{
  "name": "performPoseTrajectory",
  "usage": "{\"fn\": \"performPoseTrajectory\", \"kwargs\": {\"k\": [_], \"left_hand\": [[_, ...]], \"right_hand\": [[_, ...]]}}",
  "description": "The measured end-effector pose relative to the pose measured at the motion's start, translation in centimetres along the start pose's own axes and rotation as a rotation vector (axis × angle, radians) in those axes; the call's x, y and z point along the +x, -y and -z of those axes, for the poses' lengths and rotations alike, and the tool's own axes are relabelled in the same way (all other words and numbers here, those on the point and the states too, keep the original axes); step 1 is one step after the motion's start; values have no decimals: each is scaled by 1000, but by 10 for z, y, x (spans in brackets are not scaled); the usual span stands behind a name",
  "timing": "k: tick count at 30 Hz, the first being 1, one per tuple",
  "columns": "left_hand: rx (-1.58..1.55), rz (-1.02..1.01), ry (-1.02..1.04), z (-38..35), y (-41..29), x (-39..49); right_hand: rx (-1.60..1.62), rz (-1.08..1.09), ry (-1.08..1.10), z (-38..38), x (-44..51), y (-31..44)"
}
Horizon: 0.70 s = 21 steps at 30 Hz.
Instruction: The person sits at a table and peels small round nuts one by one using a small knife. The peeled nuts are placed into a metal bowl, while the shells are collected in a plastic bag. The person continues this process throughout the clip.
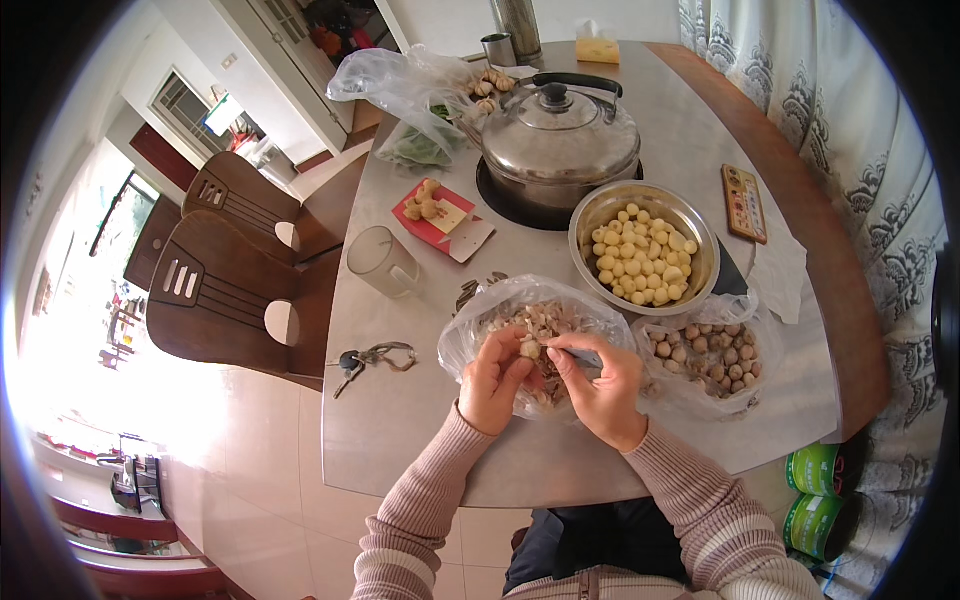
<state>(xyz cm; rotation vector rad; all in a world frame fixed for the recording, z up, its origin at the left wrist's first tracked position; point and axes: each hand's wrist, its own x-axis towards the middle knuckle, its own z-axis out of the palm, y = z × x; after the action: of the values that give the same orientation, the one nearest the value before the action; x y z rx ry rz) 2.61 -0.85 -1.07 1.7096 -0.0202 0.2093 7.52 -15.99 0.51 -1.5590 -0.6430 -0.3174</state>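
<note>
Between the fingertips of my left hand [491, 382] is a partly peeled garlic bulb [530, 349]. My right hand [604, 386] meets it from the right, thumb and index finger pinched at its side. A grey, flat blade, seemingly a small knife [586, 357], shows between those fingers; its handle is hidden. Both hands are above a clear plastic bag [461, 341] of papery garlic skins [551, 319]. To the right, another plastic bag [765, 337] holds several unpeeled round garlic bulbs [716, 360]. Beyond it, a steel bowl [709, 225] contains peeled garlic [641, 255].
A lidded steel pot [559, 142] stands behind the bowl. Left of it are a red box [450, 240] with ginger [424, 202], a glass mug [382, 262] and keys [360, 364]. A wooden-edged tablet [744, 204] lies right. Chairs [232, 292] flank the table [420, 450].
</note>
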Motion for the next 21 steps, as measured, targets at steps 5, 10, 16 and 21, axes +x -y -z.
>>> {"fn": "performPoseTrajectory", "kwargs": {"k": [5,10,16,21], "left_hand": [[-192,46,76,4,1,-1],[-369,53,130,3,4,1],[-384,69,134,2,-2,1],[-340,133,81,8,4,1]], "right_hand": [[84,-142,-50,0,0,2],[72,-138,-66,2,0,2],[39,-56,-14,3,1,1],[68,-21,24,1,0,3]]}}
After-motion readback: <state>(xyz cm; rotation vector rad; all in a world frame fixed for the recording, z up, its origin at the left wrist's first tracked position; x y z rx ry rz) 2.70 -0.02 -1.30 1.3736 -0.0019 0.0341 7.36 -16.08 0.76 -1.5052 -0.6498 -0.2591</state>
